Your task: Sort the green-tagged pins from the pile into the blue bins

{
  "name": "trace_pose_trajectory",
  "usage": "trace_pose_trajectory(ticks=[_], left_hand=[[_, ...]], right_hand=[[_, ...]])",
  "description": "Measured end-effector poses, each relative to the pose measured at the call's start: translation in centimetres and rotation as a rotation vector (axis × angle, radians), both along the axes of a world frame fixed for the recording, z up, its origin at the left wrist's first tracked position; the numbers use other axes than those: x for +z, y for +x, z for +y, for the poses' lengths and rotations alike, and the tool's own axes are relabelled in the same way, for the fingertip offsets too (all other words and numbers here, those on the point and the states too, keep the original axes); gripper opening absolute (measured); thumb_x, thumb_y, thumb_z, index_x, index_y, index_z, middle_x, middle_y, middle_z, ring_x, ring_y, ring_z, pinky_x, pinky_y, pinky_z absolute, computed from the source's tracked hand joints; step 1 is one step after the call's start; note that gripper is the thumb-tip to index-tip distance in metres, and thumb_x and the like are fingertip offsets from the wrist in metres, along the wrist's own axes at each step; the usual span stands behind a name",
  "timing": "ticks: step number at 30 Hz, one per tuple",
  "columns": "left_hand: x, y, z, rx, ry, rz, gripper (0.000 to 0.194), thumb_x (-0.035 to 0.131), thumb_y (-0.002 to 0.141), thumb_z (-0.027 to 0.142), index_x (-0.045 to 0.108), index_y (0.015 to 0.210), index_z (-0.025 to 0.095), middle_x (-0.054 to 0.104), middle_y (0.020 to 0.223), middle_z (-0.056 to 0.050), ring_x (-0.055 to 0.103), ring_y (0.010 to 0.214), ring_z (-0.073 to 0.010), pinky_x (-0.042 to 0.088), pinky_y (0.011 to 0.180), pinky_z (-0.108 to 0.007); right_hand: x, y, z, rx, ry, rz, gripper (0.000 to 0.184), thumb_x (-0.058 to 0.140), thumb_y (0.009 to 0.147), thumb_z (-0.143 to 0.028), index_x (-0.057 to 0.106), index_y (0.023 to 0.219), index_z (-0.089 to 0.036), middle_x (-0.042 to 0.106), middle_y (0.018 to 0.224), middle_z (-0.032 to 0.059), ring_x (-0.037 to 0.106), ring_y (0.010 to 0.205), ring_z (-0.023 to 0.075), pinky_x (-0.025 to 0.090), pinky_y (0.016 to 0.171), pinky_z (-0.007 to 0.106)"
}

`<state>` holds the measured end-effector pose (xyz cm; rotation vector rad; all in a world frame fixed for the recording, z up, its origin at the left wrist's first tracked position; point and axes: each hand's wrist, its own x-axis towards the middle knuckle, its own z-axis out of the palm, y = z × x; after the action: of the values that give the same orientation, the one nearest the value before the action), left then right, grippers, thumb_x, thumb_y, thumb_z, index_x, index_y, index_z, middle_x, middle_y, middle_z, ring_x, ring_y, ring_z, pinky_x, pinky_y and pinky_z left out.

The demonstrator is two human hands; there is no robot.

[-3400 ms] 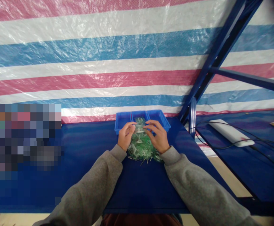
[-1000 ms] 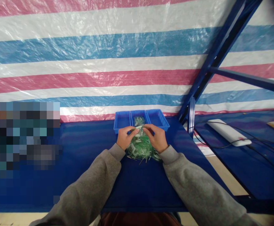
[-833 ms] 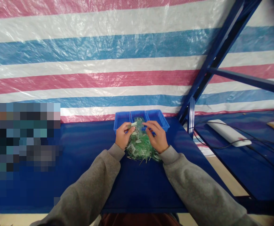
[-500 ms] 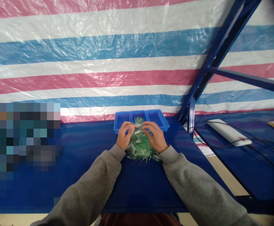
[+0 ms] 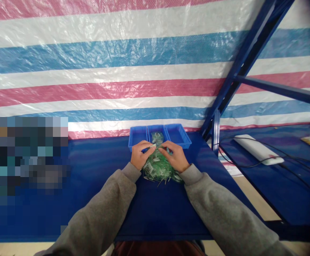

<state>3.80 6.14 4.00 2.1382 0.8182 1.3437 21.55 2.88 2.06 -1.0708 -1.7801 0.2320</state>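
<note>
My left hand (image 5: 139, 155) is closed in a pinch, with a small whitish strip (image 5: 153, 145) between thumb and forefinger. Close beside it, my right hand (image 5: 176, 156) also pinches, thumb against fingers; what it grips is too small to make out. Under and between both hands lies a heap of thin green and clear strips (image 5: 159, 170) with pale ends, spread on the blue table (image 5: 155, 209). Just beyond the fingertips, similar pieces (image 5: 157, 136) sit in the middle blue bin (image 5: 153, 128).
Blue bins flank the middle one, a left bin (image 5: 139, 132) and a right bin (image 5: 180, 135). To the right, a white box-shaped device (image 5: 258, 150) with black cables lies on another blue surface. A blue metal frame (image 5: 235, 76) rises there. A blurred-out patch covers the left side.
My hands part and come together repeatedly above the heap. Half a second ago the fingertips were slightly raised; now they are lower and pinched. The bins and heap look about the same.
</note>
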Motion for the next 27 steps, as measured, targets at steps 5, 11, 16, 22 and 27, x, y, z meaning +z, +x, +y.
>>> trace_pose_trajectory(ticks=[5, 11, 16, 22, 27], left_hand=[[-0.07, 0.08, 0.04, -0.006, 0.019, 0.006, 0.018, 0.060, 0.083, 0.029, 0.072, 0.079, 0.016, 0.069, 0.081, -0.006, 0.062, 0.079, -0.0162, 0.047, 0.075, -0.028], [-0.52, 0.26, 0.28, 0.114, -0.059, -0.058, 0.016, 0.069, 0.075, 0.031, 0.073, 0.078, 0.016, 0.070, 0.073, -0.004, 0.061, 0.065, -0.0141, 0.048, 0.067, -0.026], [-0.31, 0.15, 0.24, 0.097, -0.141, -0.092, 0.015, 0.069, 0.075, 0.030, 0.073, 0.077, 0.016, 0.071, 0.077, -0.004, 0.062, 0.069, -0.0148, 0.047, 0.070, -0.026], [-0.27, 0.51, 0.44, 0.072, -0.394, -0.300, 0.030, 0.072, 0.071, 0.033, 0.063, 0.094, 0.016, 0.059, 0.055, 0.004, 0.052, 0.049, -0.0093, 0.040, 0.052, -0.021], [-0.58, 0.73, 0.30, 0.045, -0.438, -0.270, 0.027, 0.067, 0.076, 0.041, 0.062, 0.081, 0.015, 0.060, 0.059, 0.002, 0.054, 0.054, -0.0108, 0.040, 0.053, -0.021]], right_hand=[[0.35, -0.01, -0.06, 0.007, -0.026, 0.023, 0.018, 0.052, 0.088, -0.032, 0.063, 0.081, -0.019, 0.058, 0.070, 0.0018, 0.050, 0.062, 0.0136, 0.039, 0.059, 0.027], [0.20, 0.01, -0.12, -0.017, -0.049, 0.030, 0.017, 0.055, 0.086, -0.031, 0.063, 0.078, -0.019, 0.060, 0.068, 0.0022, 0.051, 0.060, 0.0138, 0.040, 0.058, 0.027], [-0.16, 0.00, -0.09, 0.004, -0.095, 0.029, 0.018, 0.054, 0.086, -0.032, 0.064, 0.079, -0.018, 0.062, 0.069, 0.0023, 0.054, 0.059, 0.0142, 0.042, 0.057, 0.027], [0.00, 0.04, -0.25, 0.027, -0.029, 0.130, 0.030, 0.045, 0.090, -0.022, 0.058, 0.116, -0.023, 0.060, 0.104, 0.0070, 0.059, 0.076, 0.0153, 0.050, 0.066, 0.030], [-0.03, -0.02, -0.17, 0.026, 0.103, 0.018, 0.023, 0.052, 0.085, -0.020, 0.065, 0.103, -0.024, 0.053, 0.115, 0.0095, 0.056, 0.096, 0.0204, 0.050, 0.076, 0.035]])
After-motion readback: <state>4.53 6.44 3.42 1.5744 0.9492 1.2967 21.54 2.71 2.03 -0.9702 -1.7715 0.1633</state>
